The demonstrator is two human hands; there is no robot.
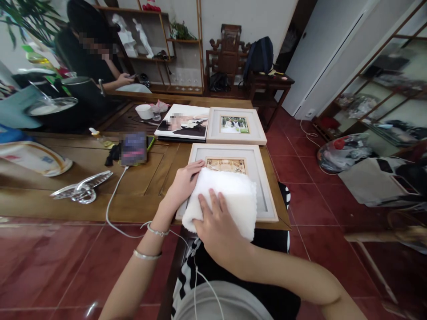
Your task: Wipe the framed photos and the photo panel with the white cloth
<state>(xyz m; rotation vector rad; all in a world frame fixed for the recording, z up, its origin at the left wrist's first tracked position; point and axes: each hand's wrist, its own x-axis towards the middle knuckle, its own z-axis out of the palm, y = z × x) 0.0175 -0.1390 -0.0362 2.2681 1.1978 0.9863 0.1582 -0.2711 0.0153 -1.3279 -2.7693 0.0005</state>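
A pale picture frame (pixel 271 202) lies flat at the table's near right edge, with a small sepia picture (pixel 227 164) in its middle. Over its lower part is spread a white cloth (pixel 240 195). My right hand (pixel 216 224) rests flat on the cloth with its fingers stretched out. On the frame's left side lies my left hand (pixel 183 182), fingers extended towards the picture, its edge against the cloth. Behind stands no gap: a second light wood frame (pixel 263 133) with a photo of two people adjoins a photo album (pixel 183 122).
On the wooden table (pixel 150 178) are a silver winged ornament (pixel 82 186), a phone (pixel 133 149) on a white cable, a white cup (pixel 144 111) and a large bottle (pixel 33 158). A seated person (pixel 93 53) holds a phone at the far left. A chair (pixel 230 53) stands behind.
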